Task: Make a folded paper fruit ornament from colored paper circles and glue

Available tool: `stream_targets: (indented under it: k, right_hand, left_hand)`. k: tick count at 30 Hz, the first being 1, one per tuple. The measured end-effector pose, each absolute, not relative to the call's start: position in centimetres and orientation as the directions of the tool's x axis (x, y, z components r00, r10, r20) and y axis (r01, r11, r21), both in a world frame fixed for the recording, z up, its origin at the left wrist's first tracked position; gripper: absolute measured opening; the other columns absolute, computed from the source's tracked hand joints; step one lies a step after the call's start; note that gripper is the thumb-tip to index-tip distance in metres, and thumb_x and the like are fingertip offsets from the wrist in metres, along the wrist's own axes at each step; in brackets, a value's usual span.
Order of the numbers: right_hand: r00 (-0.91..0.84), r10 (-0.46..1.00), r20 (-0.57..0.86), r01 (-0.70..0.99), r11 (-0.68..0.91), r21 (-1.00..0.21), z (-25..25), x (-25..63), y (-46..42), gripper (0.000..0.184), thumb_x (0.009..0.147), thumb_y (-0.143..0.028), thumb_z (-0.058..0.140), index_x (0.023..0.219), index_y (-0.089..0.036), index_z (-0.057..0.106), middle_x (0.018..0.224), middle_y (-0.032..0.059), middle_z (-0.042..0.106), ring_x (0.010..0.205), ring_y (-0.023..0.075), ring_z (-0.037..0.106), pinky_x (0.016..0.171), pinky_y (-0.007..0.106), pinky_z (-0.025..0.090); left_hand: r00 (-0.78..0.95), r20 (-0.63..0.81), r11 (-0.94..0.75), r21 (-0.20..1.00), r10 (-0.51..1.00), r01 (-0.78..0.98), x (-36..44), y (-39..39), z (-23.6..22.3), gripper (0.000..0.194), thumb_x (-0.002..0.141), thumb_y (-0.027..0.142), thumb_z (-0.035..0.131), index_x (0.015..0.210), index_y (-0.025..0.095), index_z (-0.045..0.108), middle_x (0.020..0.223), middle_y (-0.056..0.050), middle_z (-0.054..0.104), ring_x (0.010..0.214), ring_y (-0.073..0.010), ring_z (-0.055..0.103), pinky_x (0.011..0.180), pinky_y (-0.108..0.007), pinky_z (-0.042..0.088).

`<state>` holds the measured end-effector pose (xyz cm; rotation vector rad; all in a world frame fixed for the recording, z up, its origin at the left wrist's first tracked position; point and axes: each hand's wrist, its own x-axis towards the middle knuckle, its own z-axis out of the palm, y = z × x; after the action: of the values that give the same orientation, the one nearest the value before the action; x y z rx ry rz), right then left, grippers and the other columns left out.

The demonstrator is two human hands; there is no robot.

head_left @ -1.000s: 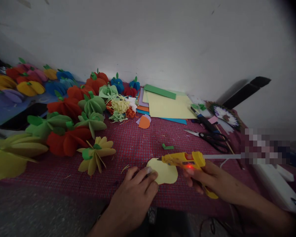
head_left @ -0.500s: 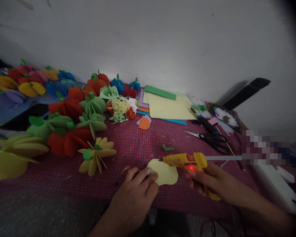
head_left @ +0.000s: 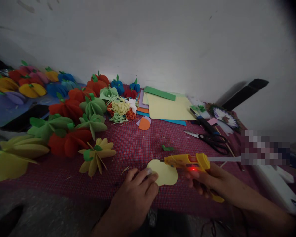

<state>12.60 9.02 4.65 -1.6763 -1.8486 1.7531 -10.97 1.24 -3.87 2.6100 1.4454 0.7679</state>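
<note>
A pale yellow paper cutout (head_left: pixel 166 172) with a wavy edge lies on the checked cloth in front of me. My left hand (head_left: pixel 138 189) grips its left end, fingers bent over the paper; the thumb side is partly hidden. In my right hand (head_left: pixel 213 181) is a yellow hot glue gun (head_left: pixel 187 161), its red light lit and a glue stick (head_left: pixel 224 159) coming out of the back. The gun's nozzle points left, over the upper edge of the cutout; whether it touches I cannot tell. A small green paper strip (head_left: pixel 167 148) lies just beyond the gun.
Several folded paper pumpkins (head_left: pixel 70 140) crowd the left side, with a yellow petalled one (head_left: pixel 97 156) nearest my left hand. Paper sheets (head_left: pixel 171 107) and shredded paper (head_left: pixel 120 107) lie at the back. Black-handled scissors (head_left: pixel 209 138) and a box cutter (head_left: pixel 206 123) rest at the right.
The glue gun has shifted slightly to the right along the cutout's upper edge. My left hand and the cutout stay in place. A dark shape has appeared at the lower left.
</note>
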Motion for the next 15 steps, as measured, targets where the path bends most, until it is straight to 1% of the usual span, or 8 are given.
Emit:
stream_targets:
  k: [6,9,15]
  right_hand:
    - [-0.385,0.725,-0.571,0.601,-0.273,-0.752,4.61,13.06,9.08,0.040,0.078,-0.055,0.052,0.077,-0.016,0.056,0.063,-0.0007,0.055,0.052,0.0085,0.051,0.048,0.020,0.039]
    - [-0.391,0.727,-0.564,0.597,-0.266,-0.757,4.49,13.16,9.11,0.039,0.080,-0.054,0.050,0.077,-0.015,0.057,0.063,-0.0005,0.056,0.052,0.0083,0.051,0.048,0.020,0.039]
    - [-0.393,0.717,-0.576,0.623,-0.254,-0.740,4.66,12.36,9.20,0.042,0.079,-0.056,0.050,0.076,-0.015,0.058,0.061,-0.0006,0.054,0.051,0.0083,0.050,0.048,0.020,0.039]
  left_hand:
    - [0.427,0.388,-0.549,0.298,0.817,0.781,-10.91,1.27,-3.44,0.009,0.087,0.020,0.048,0.092,0.021,0.056,0.118,0.003,0.060,0.110,-0.0179,0.047,0.089,-0.037,0.024]
    - [0.427,0.390,-0.549,0.292,0.816,0.783,-10.93,1.27,-3.36,0.008,0.086,0.020,0.049,0.091,0.020,0.056,0.118,0.003,0.060,0.109,-0.0183,0.047,0.089,-0.037,0.024]
    - [0.425,0.391,-0.550,0.301,0.816,0.779,-10.98,1.30,-3.45,0.009,0.087,0.021,0.049,0.091,0.021,0.056,0.117,0.004,0.060,0.110,-0.0174,0.046,0.090,-0.036,0.025]
